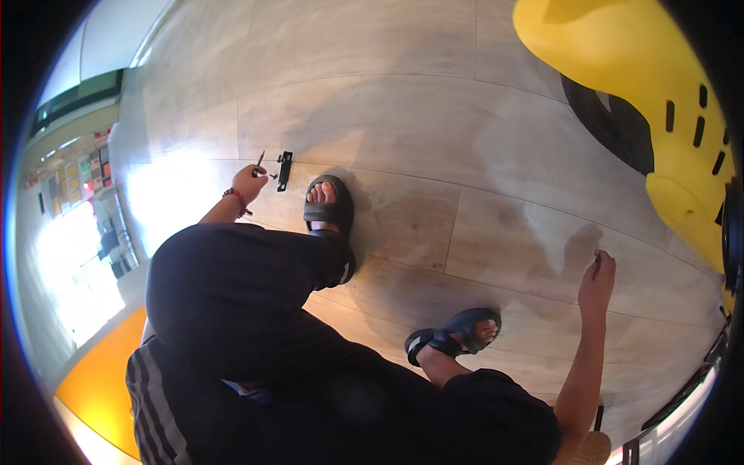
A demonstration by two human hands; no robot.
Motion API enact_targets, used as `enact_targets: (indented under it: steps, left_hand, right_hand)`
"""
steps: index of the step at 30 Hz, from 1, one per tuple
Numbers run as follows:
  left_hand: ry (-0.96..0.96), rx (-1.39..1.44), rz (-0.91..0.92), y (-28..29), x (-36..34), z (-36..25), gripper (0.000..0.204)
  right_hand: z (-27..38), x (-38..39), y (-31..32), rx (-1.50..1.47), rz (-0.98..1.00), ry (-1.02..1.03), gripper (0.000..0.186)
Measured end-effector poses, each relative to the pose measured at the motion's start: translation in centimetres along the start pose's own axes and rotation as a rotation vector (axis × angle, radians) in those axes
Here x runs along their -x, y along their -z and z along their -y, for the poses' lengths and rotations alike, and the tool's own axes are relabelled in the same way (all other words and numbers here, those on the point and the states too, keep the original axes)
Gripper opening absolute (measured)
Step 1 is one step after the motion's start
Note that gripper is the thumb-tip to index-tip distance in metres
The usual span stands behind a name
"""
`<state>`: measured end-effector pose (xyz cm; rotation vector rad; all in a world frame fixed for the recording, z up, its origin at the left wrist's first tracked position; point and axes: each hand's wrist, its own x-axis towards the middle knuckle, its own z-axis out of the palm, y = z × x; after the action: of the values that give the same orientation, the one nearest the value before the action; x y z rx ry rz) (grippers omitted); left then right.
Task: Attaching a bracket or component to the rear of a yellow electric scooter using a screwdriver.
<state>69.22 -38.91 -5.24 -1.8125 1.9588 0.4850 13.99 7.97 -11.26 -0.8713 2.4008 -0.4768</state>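
My left hand (248, 183) is closed round a thin, pointed, dark tool (260, 160), its tip sticking out beyond my fingers and away from my body. A bracelet of dark red beads (237, 200) circles that wrist. Just to the right of this hand, apart from it, a narrow black bracket-like piece (284, 172) lies on the pale wood-plank floor (403, 116), its long side running roughly away from me. A tiny dark piece (273, 177) shows between my fingers and the bracket-like piece; it is too small for me to tell what it is.

My right hand (596, 284) is held out well apart on the other side, above the floor, fingers curled in and the tips pinched on a small dark bit (597, 262). I cannot tell what that bit is, since my fingers cover most of it.

I am low over the floor in loose black clothing (240, 294), my feet in black open-toed sandals (339, 205), the left one just beside the bracket-like piece. Up at the far right stands a large, rounded yellow plastic shell (612, 46) with narrow dark slots, a curved black part (608, 124) below its edge. At the lower left is a bright orange-yellow panel (105, 384).
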Motion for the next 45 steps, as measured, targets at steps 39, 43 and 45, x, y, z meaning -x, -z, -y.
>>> enact_targets:
  steps: [39, 43, 45]
  left_hand:
    - [0.479, 0.744, 0.070, -6.0, -5.5, 2.5, 0.023]
    - [0.468, 0.740, 0.001, -4.1, -4.8, 1.5, 0.027]
    - [0.283, 0.265, 0.095, -3.0, -4.2, 1.3, 0.031]
  right_hand:
    - [17.4, 1.0, 8.7, -0.357, 0.340, -0.062, 0.015]
    - [17.3, 1.0, 7.9, -0.402, 0.330, -0.060, 0.016]
    - [17.1, 0.9, 7.0, -0.409, 0.332, -0.037, 0.016]
